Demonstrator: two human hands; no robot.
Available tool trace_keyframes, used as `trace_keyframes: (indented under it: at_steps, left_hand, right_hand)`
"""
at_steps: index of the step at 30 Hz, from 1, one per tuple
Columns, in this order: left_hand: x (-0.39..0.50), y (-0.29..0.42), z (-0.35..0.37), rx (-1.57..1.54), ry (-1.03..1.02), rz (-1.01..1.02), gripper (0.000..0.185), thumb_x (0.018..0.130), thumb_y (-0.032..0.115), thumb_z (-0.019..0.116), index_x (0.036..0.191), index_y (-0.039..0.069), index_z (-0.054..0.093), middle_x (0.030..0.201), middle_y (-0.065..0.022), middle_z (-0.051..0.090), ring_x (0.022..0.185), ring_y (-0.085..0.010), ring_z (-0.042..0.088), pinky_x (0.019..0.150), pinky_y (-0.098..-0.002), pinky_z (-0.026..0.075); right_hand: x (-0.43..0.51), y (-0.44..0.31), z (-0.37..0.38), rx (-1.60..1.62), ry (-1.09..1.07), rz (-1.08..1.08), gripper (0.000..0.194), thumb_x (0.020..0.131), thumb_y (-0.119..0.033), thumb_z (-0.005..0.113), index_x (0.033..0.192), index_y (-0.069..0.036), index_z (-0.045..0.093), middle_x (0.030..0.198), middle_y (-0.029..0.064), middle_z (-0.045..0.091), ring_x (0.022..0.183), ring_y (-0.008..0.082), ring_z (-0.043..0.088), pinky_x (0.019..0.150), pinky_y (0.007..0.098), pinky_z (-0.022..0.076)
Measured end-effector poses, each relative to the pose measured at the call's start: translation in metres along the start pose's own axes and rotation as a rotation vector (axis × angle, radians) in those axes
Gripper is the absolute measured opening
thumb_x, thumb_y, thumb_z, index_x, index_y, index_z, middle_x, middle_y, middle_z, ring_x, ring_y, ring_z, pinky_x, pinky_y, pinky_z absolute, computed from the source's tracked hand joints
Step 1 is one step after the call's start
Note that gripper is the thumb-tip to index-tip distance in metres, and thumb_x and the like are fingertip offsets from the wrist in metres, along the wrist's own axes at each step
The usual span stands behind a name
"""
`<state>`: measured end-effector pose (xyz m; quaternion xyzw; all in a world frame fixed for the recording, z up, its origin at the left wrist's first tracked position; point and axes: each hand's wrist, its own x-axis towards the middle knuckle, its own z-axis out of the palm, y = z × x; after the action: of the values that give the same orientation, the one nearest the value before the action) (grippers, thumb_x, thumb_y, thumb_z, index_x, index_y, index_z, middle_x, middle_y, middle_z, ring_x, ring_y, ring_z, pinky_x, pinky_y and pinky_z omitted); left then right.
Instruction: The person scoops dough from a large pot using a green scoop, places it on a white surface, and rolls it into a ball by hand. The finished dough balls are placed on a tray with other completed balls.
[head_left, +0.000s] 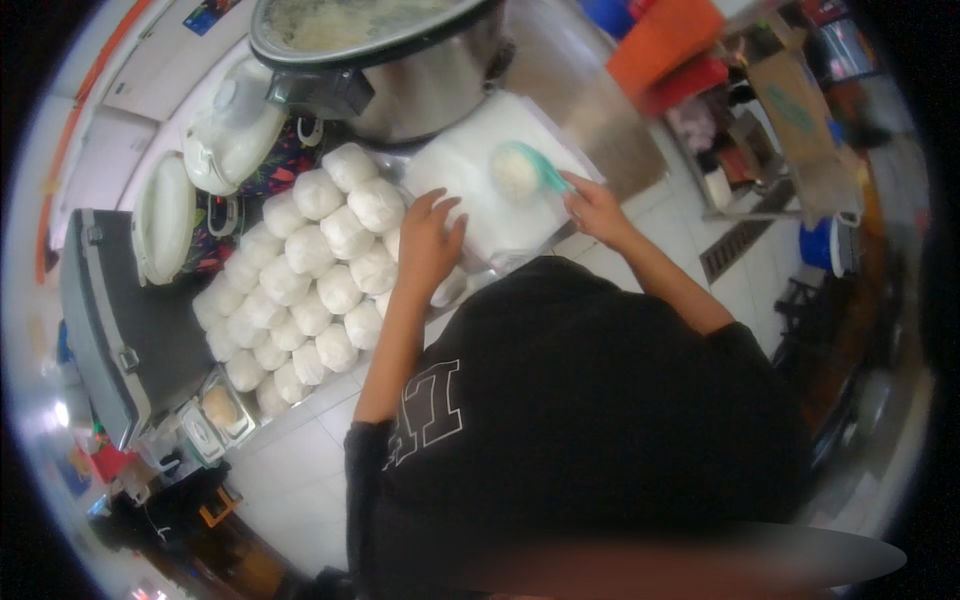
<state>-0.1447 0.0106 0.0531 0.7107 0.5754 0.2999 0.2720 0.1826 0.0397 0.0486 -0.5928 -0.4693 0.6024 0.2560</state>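
Note:
In my right hand (598, 214) is the handle of a turquoise rice scoop (553, 177), its bowl over white paper sheets (442, 169). A rounded portion of what looks like cooked rice (514, 172) lies at the scoop; whether it is in the bowl or on the paper I cannot tell. My left hand (433, 236) has its fingers apart at the near left edge of the paper, holding nothing visible. Close beside it, white paper-wrapped bundles (315, 251) sit in rows, partly hidden by my left forearm.
Beyond the paper stands a large metal pot (427, 97) with pale food inside. Two lidded rice cookers (161, 217) and a grey strapped box (142, 322) stand left of the bundles. A small metal container (225, 409) sits nearer. Orange crates (664, 49) are at the right.

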Motion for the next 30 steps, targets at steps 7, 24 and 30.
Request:
trace_keyframes:
  at_steps: [7, 24, 30]
  left_hand:
    - [0.006, -0.009, 0.059, 0.453, -0.156, 0.017, 0.053, 0.095, 0.036, 0.067, 0.135, 0.001, 0.064, 0.151, -0.0244, 0.052, 0.143, -0.0403, 0.046, 0.119, -0.0559, 0.034]
    - [0.023, -0.009, 0.084, 0.373, -0.130, -0.367, 0.048, 0.097, 0.019, 0.061, 0.140, -0.001, 0.055, 0.154, -0.0219, 0.048, 0.139, -0.0395, 0.051, 0.113, -0.0472, 0.046]
    - [0.019, -0.007, 0.094, 0.460, -0.063, -0.340, 0.044, 0.098, 0.016, 0.057, 0.138, -0.001, 0.058, 0.152, -0.0176, 0.051, 0.139, -0.0366, 0.051, 0.116, -0.0507, 0.042]
  right_hand:
    - [0.013, 0.031, 0.027, -0.804, 0.353, -0.696, 0.052, 0.101, -0.019, 0.060, 0.153, -0.019, 0.054, 0.097, 0.0149, 0.062, 0.087, 0.0341, 0.067, 0.077, 0.0471, 0.0551]
    - [0.039, 0.012, -0.030, -0.940, -0.138, -0.622, 0.057, 0.104, -0.023, 0.056, 0.160, -0.026, 0.044, 0.103, 0.0178, 0.056, 0.088, 0.0366, 0.063, 0.081, 0.0467, 0.0528]
    - [0.046, -0.052, -0.045, -0.488, 0.150, -1.114, 0.060, 0.102, -0.013, 0.062, 0.159, -0.008, 0.044, 0.135, 0.0241, 0.062, 0.119, 0.0397, 0.063, 0.101, 0.0421, 0.0500]
